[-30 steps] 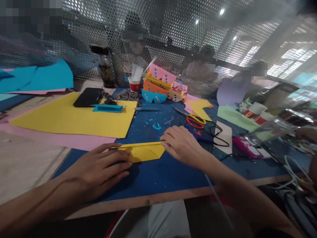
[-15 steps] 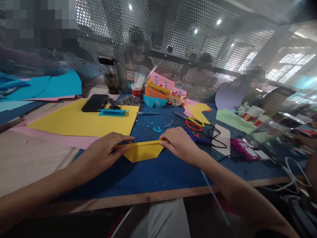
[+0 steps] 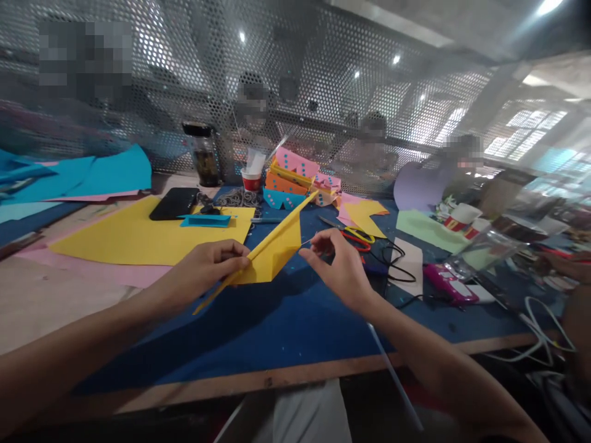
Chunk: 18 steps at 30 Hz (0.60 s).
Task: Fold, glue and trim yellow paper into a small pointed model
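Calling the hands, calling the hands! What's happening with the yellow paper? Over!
Left hand pinching folded yellow paper. Paper tilted, far end up. Right hand beside its edge, grip unclear. Scissors just beyond right hand.

A phone (image 3: 174,203) is laid on a yellow sheet (image 3: 138,240), by which a pink sheet (image 3: 132,272) is partly covered. A folded blue strip (image 3: 205,221) is set near the phone. Blue sheets (image 3: 115,170) are spread at the far left. Behind the phone, a jar (image 3: 205,157) is stood upright; to its right are placed a cup (image 3: 252,181) and some dotted paper pieces (image 3: 295,162). A pen (image 3: 270,220) is laid before these. Farther right, a green sheet (image 3: 422,231) is overlapped by tilted cups (image 3: 462,216), and a magenta device (image 3: 447,284) is placed beside a clear container (image 3: 482,249).
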Tool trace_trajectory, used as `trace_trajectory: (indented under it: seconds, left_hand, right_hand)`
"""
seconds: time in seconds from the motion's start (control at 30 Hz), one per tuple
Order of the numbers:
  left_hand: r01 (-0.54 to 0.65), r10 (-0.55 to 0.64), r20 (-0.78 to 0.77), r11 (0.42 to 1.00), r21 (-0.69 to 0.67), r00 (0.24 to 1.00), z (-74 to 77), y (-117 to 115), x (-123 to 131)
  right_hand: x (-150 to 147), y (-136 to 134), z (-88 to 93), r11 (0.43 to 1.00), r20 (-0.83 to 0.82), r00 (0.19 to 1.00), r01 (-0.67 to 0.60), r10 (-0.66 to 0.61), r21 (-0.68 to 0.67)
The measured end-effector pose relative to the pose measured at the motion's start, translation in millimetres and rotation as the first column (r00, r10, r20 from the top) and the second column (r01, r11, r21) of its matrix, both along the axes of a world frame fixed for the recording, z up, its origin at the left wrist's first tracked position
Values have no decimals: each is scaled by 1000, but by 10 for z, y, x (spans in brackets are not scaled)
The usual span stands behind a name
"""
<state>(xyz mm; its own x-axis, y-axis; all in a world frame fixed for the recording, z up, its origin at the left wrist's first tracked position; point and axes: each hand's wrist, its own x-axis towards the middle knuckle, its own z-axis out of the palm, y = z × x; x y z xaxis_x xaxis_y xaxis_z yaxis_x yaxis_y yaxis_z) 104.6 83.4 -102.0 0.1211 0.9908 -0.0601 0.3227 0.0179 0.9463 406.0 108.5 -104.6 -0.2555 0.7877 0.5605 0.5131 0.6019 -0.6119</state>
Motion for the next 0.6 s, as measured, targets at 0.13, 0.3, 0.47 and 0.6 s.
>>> trace_trajectory:
  seconds: [0.13, 0.3, 0.47, 0.6]
  left_hand:
    - [48, -42, 97, 997, -60, 994, 38, -68, 202]
    - [117, -85, 218, 983, -141, 972, -54, -142, 331]
    - [158, -78, 310, 958, -240, 947, -104, -166, 350]
    - [151, -76, 317, 963, -221, 945, -100, -175, 347]
  right_hand:
    - [-97, 38, -32, 866, -200, 958, -272, 204, -420]
    - [-187, 25, -25, 733, -333, 907, -407, 257, -545]
    - [-180, 29, -34, 717, -342, 914, -390, 221, -578]
    - [-175, 26, -30, 708, -354, 908, -401, 223, -582]
